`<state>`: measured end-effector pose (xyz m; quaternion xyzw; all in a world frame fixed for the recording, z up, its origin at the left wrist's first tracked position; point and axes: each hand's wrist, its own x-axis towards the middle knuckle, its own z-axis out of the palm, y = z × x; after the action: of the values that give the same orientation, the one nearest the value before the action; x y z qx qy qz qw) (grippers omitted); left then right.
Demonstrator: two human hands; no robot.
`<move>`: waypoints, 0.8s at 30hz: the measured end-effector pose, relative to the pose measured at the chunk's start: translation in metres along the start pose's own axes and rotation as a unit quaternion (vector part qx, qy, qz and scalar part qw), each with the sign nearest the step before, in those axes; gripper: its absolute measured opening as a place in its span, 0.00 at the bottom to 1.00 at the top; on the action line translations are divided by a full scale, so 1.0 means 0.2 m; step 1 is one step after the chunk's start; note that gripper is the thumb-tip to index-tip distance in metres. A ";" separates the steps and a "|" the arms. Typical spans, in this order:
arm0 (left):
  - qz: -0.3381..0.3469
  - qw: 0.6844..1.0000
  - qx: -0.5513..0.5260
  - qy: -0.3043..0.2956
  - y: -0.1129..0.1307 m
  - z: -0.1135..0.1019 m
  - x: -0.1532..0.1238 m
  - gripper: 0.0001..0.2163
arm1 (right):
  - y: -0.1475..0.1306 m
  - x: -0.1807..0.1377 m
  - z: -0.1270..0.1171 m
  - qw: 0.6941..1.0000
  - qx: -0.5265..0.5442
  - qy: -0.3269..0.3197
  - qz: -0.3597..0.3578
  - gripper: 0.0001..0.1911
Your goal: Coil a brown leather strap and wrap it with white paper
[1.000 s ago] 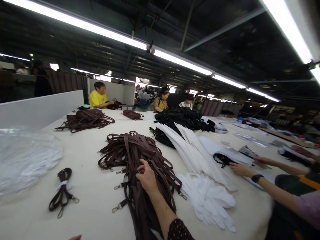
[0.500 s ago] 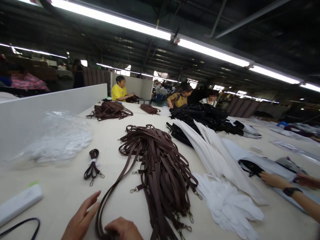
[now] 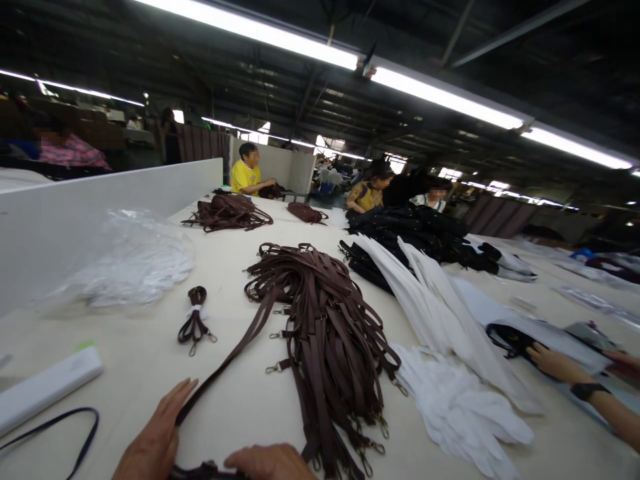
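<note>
A long dark brown strap [image 3: 225, 363] runs from a heap of similar straps with metal snap hooks [image 3: 333, 320] down to my hands. My left hand [image 3: 155, 433] has its fingers pressed together, the strap passing along its inner side into the grip. At the bottom edge my right hand [image 3: 273, 463] is curled over a part of the same strap; its fingertips are partly cut off by the frame. A dark metal fitting shows on the strap between the hands. Beyond my left hand lies one folded strap [image 3: 194, 317], tied with a white band, its hooks towards me.
A clear plastic bag [image 3: 137, 260] of white pieces lies left, near a white box [image 3: 50, 387] and a thin dark cord [image 3: 93, 433]. White strips [image 3: 435, 307], white pieces [image 3: 460, 400] and black bags [image 3: 415, 230] lie right. A co-worker's hands [image 3: 555, 363] handle a black item.
The strap has been drawn tauter towards my left hand, which has closed onto it. My right hand has shifted right. The view has turned slightly left.
</note>
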<state>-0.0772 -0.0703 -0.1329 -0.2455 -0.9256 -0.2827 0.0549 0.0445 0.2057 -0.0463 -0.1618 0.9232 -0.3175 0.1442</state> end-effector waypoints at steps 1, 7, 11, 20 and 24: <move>-0.014 1.000 -0.009 -0.006 -0.02 -0.04 -0.02 0.36 | 0.00 -0.05 -0.04 1.000 -0.010 0.001 0.019 0.28; -0.106 0.990 -0.088 -0.042 -0.07 -0.28 -0.19 0.30 | -0.06 -0.18 -0.23 0.993 -0.059 -0.026 0.094 0.12; -0.124 0.987 -0.088 -0.056 -0.03 -0.36 -0.24 0.30 | -0.24 -0.07 -0.23 0.992 0.104 -0.076 -0.014 0.12; -0.282 0.944 -0.163 -0.043 0.02 -0.57 -0.24 0.24 | -0.20 0.17 -0.23 0.976 -0.205 -0.074 0.003 0.14; -0.311 0.926 -0.212 -0.035 0.01 -0.64 -0.24 0.23 | -0.09 0.18 -0.33 0.971 -0.232 -0.039 0.040 0.14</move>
<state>-0.0386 -0.1599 -0.0364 0.0395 -0.8750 -0.4668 -0.1218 -0.0096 0.2138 0.0096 -0.1658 0.9710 -0.0824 0.1515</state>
